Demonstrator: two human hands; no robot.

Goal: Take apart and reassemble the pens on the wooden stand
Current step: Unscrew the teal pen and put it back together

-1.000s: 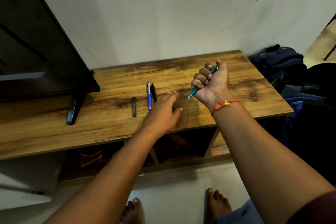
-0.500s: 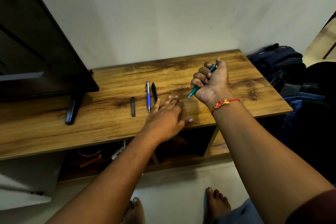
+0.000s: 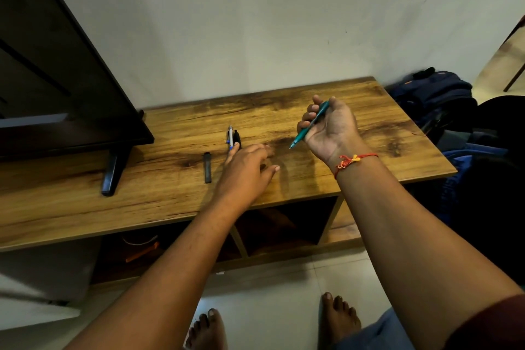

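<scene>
A teal pen [image 3: 309,125] lies in my right hand [image 3: 329,128], held above the wooden stand [image 3: 355,111] with its tip pointing down and left; the fingers curl loosely round the barrel. My left hand [image 3: 244,170] lies low over the stand with fingers stretched out, the fingertips reaching the near ends of a blue-and-silver pen [image 3: 230,136] and a black pen [image 3: 237,139] that lie side by side. Whether it holds either pen cannot be seen. A short black cap-like piece [image 3: 207,167] lies to the left of the hand.
A dark television [image 3: 56,79] stands on the left of the stand on a black foot [image 3: 112,176]. Open shelves [image 3: 278,224] sit below the top. Dark bags [image 3: 434,99] are piled at the right end. My bare feet stand on the tiled floor.
My left hand has slid left toward the two lying pens. My right hand has turned palm-up and loosened, so more of the teal pen shows.
</scene>
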